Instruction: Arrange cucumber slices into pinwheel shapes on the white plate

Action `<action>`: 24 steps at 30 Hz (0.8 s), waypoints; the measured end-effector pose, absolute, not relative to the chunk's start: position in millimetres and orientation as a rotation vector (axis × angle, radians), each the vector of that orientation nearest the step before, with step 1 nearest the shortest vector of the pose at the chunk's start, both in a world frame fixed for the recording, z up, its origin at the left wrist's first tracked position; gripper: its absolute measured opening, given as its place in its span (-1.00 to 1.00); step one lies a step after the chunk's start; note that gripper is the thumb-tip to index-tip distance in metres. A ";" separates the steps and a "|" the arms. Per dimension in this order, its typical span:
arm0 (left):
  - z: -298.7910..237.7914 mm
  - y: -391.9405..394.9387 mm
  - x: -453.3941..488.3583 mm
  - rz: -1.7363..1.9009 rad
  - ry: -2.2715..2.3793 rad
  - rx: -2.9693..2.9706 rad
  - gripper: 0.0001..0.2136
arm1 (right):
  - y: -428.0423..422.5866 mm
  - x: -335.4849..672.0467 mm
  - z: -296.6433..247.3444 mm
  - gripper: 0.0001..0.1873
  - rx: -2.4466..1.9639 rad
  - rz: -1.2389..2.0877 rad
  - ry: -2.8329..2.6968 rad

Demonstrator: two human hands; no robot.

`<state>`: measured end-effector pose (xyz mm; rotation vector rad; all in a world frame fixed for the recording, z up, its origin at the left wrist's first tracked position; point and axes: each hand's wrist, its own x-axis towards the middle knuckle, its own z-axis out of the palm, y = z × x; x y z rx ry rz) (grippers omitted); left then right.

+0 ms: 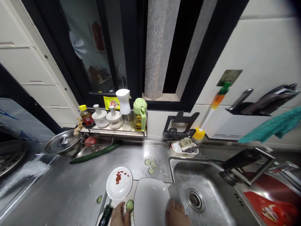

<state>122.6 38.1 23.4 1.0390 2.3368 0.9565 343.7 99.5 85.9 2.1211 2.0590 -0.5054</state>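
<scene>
Cucumber slices [129, 205], round and pale green with dark rims, were all about the fingers. One sat just to the right of the left hand [120, 215], next to its thumb. Some more lay farther ahead of the fingertips, on the shiny grey metal counter [77, 188]. The left fingers were bent, with a small gap from the thumb, but I cannot tell if they had hold of that slice.

A big, smooth white plate [151, 201] was between the two hands. The right hand [178, 215] was at its right edge, fingers a bit curled and blurry, so I cannot tell if they gripped anything. A dark green cucumber piece [106, 216] lay just left of the left fingers. Ahead of them was a round white plate [117, 194] with little red bits [118, 178].
</scene>
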 end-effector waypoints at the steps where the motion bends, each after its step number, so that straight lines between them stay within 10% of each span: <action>1: 22.0 40.2 119.4 0.951 2.325 1.065 -0.58 | 99.3 343.6 85.8 -0.71 2.120 -0.513 2.057; 24: 41.2 52.8 114.7 1.023 1.841 1.020 -0.58 | 96.9 345.2 62.7 -0.51 2.136 -0.629 2.496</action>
